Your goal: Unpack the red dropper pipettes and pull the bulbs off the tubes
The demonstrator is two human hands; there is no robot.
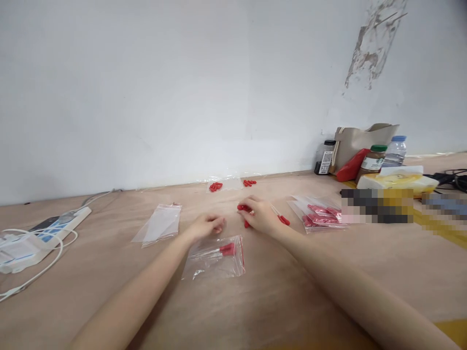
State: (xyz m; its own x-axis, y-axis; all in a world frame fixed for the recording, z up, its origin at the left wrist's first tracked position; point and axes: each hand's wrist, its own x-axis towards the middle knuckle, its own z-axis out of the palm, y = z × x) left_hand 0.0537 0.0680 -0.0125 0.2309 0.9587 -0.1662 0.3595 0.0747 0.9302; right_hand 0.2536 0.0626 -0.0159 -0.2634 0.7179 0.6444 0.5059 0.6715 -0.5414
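Observation:
My right hand (260,214) rests on the table with its fingers curled over small red pieces (243,208); more red pieces (283,220) lie just right of it. My left hand (206,226) lies loosely closed beside it, just above a clear zip bag (213,260) that holds a few red pieces (227,249). What the left fingers hold, if anything, is hidden.
A stack of empty zip bags (160,222) lies to the left. Filled bags (318,215) sit at right. Two small heaps of red pieces (215,186) lie near the wall. A power strip with cables (44,233) is far left; bottles, a jar and a bag (365,150) stand far right.

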